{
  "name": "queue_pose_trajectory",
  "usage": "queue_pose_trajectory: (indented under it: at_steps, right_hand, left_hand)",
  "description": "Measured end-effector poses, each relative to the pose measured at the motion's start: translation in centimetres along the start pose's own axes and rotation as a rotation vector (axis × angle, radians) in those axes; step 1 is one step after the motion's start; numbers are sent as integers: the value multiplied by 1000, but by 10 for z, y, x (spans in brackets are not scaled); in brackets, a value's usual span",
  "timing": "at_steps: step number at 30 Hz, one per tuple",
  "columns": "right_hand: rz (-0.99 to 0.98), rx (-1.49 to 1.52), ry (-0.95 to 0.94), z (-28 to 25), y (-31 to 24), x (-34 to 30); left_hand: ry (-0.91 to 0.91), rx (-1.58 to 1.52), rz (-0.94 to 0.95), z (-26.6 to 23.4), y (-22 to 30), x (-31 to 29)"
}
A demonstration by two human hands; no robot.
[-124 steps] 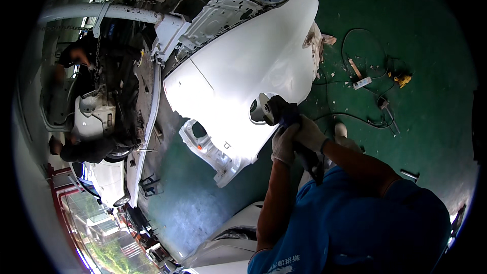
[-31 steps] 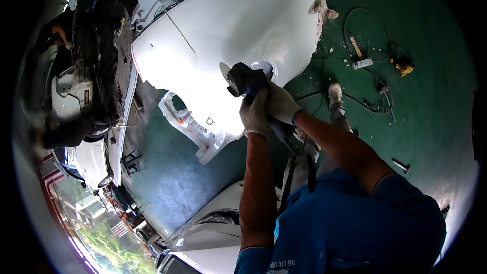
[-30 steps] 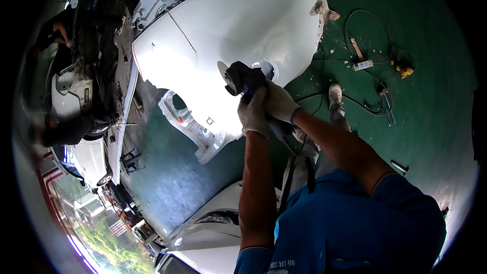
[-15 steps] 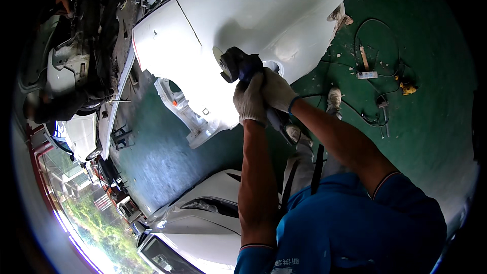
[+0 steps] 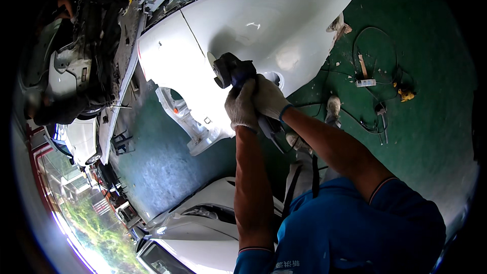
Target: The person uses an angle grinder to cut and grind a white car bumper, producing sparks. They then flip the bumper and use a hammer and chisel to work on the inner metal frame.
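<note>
Both of my hands wear pale knit work gloves and are closed round a dark angle grinder (image 5: 236,71). My left hand (image 5: 241,105) wraps its body from the left side, and my right hand (image 5: 270,96) grips it just to the right. The grinder's pale disc (image 5: 211,63) faces a large white car body panel (image 5: 253,15), close to a dark seam in it. Whether the disc touches the surface, I cannot tell. A round opening in the panel lies just right of the grinder. Under my wrists, the tool's rear end slants down.
On the green floor to the right lie looped cables, a wooden-handled tool (image 5: 362,66), a power strip (image 5: 366,83) and a yellow tool (image 5: 406,94). Behind my left arm stands a white car (image 5: 203,246). My shoes are below the panel. Vehicle parts crowd the far left.
The grinder and both hands have moved left across the panel, with the disc nearer the seam. My grip stays the same. The whole view has shifted slightly.
</note>
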State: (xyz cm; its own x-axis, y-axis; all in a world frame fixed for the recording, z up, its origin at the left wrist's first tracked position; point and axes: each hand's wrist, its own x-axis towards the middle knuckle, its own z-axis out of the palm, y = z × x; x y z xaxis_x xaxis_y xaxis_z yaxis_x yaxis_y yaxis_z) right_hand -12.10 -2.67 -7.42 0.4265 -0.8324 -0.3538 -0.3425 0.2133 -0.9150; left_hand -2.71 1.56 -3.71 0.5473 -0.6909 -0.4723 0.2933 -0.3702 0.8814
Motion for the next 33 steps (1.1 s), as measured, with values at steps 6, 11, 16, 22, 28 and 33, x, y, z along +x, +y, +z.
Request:
queue_pose_trajectory:
  at_steps: [6, 11, 16, 22, 28, 33]
  right_hand:
    - [-8, -39, 2, -3, -13, 3]
    - [12, -43, 13, -3, -19, 3]
    - [55, -40, 25, -4, -20, 5]
    - [44, -52, 14, -5, -26, 2]
    - [9, -60, 9, -3, -19, 7]
    - [14, -69, 5, -5, -28, 3]
  left_hand:
    - [7, -12, -5, -2, 6, 8]
    - [-5, -28, 13, -4, 11, 7]
    - [7, -17, -8, 0, 16, 5]
    - [-4, -28, -9, -3, 15, 7]
    - [-34, -39, 5, -1, 17, 8]
    - [-14, -8, 7, -2, 20, 6]
